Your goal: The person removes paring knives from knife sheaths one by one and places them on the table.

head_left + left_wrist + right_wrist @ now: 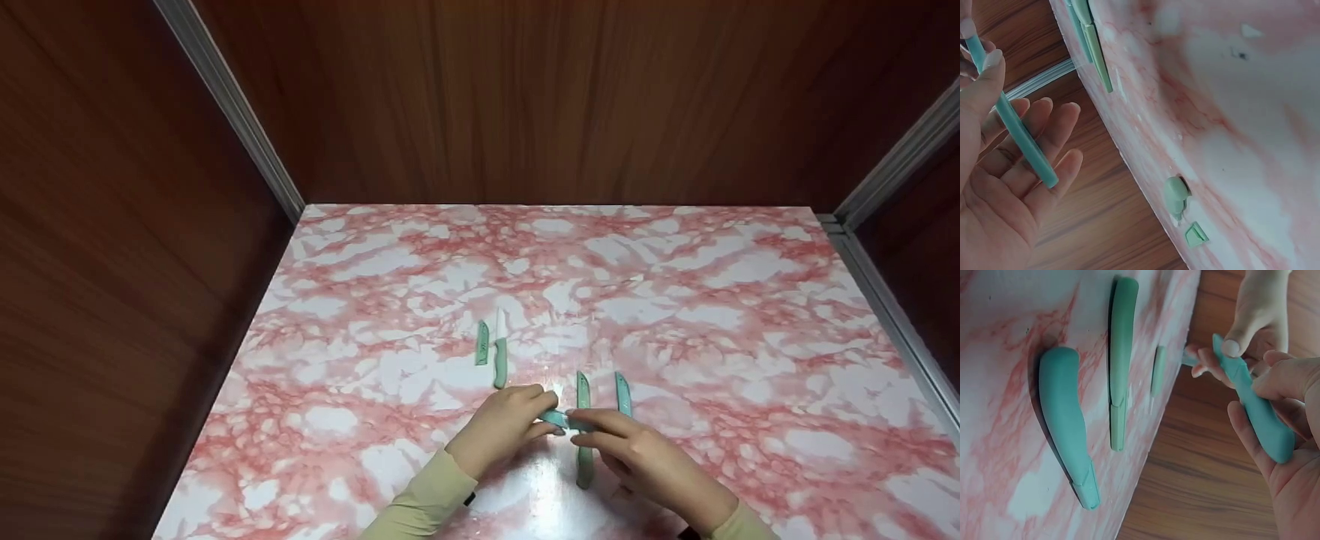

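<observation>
In the head view, both hands meet over a blue knife. My right hand (pixel 649 457) grips its blue handle (pixel 1266 422), fingers and thumb wrapped around it. My left hand (pixel 506 420) pinches the blue blade sheath (pixel 1024 138) between thumb and fingers. Handle and sheath are in line and close together; fingers hide much of the join, so I cannot tell how far the blade sits inside. Below the hands lies a sheathed green knife (pixel 583 390), partly covered by the right hand. A second sheathed blue knife (pixel 1064 410) rests to its right.
Farther left on the red-and-white marbled table (pixel 712 300) lies a green-handled knife (pixel 501 364) with its blade bare. Its green sheath (pixel 482 343) is beside it. Brown wood-look panels (pixel 525 97) enclose the table at the back and sides.
</observation>
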The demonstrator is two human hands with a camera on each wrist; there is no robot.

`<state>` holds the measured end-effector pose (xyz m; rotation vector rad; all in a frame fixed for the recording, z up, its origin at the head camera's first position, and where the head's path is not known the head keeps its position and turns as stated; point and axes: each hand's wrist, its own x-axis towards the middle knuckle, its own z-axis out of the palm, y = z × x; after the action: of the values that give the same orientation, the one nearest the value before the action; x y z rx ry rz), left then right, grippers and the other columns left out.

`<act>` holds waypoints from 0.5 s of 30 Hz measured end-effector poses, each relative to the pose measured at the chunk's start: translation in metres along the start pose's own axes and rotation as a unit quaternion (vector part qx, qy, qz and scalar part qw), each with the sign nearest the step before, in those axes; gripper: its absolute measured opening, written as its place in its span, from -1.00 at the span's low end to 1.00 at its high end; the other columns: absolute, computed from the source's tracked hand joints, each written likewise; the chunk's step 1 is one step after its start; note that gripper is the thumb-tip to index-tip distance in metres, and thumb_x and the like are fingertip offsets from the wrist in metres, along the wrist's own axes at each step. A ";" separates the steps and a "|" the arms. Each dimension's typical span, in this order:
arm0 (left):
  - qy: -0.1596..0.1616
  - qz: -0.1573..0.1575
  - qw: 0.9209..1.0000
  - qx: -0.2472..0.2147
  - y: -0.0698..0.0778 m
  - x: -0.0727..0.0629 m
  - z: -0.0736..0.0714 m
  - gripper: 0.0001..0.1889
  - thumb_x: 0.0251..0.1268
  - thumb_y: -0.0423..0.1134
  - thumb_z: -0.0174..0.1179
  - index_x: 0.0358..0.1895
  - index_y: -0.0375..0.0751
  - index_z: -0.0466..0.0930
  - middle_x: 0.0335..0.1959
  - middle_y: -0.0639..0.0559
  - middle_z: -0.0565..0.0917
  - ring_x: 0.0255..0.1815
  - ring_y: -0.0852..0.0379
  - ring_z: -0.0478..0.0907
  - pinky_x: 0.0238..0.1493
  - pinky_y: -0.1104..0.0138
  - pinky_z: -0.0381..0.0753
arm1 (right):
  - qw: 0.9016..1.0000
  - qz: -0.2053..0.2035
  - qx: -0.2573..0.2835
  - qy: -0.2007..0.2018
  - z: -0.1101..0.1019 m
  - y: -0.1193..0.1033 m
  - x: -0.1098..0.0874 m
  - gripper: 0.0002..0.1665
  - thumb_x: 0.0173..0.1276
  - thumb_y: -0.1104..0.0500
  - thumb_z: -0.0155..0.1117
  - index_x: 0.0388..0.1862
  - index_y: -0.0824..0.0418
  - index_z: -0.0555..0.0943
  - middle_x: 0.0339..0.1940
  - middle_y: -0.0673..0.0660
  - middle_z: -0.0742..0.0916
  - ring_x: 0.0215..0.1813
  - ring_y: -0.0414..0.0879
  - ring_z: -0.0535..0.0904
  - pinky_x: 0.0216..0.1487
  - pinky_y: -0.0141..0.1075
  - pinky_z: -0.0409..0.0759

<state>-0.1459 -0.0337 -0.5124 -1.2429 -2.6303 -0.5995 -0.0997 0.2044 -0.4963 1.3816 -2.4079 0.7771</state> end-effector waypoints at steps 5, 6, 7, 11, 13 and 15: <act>0.013 0.006 1.000 -0.005 0.003 -0.001 -0.001 -0.71 0.23 0.10 0.15 -0.25 -0.03 0.50 -0.45 0.22 0.42 -0.46 0.33 0.40 -0.37 0.51 0.42 | 1.000 0.015 -0.006 -0.001 -0.001 0.000 0.000 -0.27 -0.09 0.59 0.39 0.08 0.10 0.59 0.27 0.16 0.49 0.13 0.05 0.55 -0.03 -0.49 0.53; 0.015 0.006 1.000 -0.007 0.004 -0.001 -0.002 -0.72 0.24 0.09 0.15 -0.25 -0.04 0.49 -0.45 0.22 0.41 -0.46 0.33 0.38 -0.37 0.52 0.41 | 1.000 0.015 -0.004 0.001 -0.001 0.000 0.001 -0.27 -0.09 0.59 0.38 0.09 0.10 0.59 0.26 0.17 0.50 0.13 0.05 0.55 -0.03 -0.48 0.53; 0.018 0.005 1.000 -0.009 0.005 -0.002 -0.002 -0.72 0.24 0.09 0.14 -0.26 -0.04 0.48 -0.44 0.22 0.41 -0.46 0.34 0.36 -0.38 0.52 0.40 | 1.000 0.014 -0.003 0.003 -0.001 0.001 0.001 -0.27 -0.09 0.60 0.37 0.09 0.11 0.58 0.26 0.17 0.50 0.12 0.05 0.55 -0.03 -0.48 0.54; 0.026 -0.005 1.000 -0.012 0.008 -0.002 -0.003 -0.72 0.26 0.09 0.13 -0.26 -0.04 0.45 -0.44 0.21 0.38 -0.48 0.33 0.31 -0.41 0.53 0.35 | 1.000 0.015 -0.004 0.014 0.000 0.002 0.001 -0.24 -0.12 0.62 0.38 0.10 0.13 0.57 0.23 0.17 0.51 0.11 0.05 0.55 -0.05 -0.48 0.54; 0.031 -0.012 0.999 -0.007 0.010 -0.002 -0.004 -0.72 0.26 0.09 0.13 -0.26 -0.03 0.44 -0.44 0.21 0.36 -0.48 0.33 0.29 -0.42 0.53 0.34 | 1.000 0.017 -0.008 0.016 -0.001 0.002 0.001 -0.24 -0.13 0.61 0.41 0.11 0.15 0.57 0.23 0.16 0.51 0.10 0.04 0.56 -0.04 -0.49 0.53; 0.039 -0.018 0.999 -0.005 0.011 -0.003 -0.004 -0.72 0.25 0.08 0.14 -0.25 -0.03 0.44 -0.45 0.21 0.34 -0.49 0.32 0.27 -0.43 0.54 0.32 | 1.000 0.017 -0.013 0.017 -0.001 0.003 0.001 -0.34 0.01 0.55 0.38 0.12 0.17 0.57 0.22 0.16 0.51 0.09 0.04 0.56 -0.02 -0.48 0.53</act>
<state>-0.1354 -0.0308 -0.5062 -1.1526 -2.5945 -0.6540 -0.1026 0.2048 -0.4958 1.3095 -2.4121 0.7685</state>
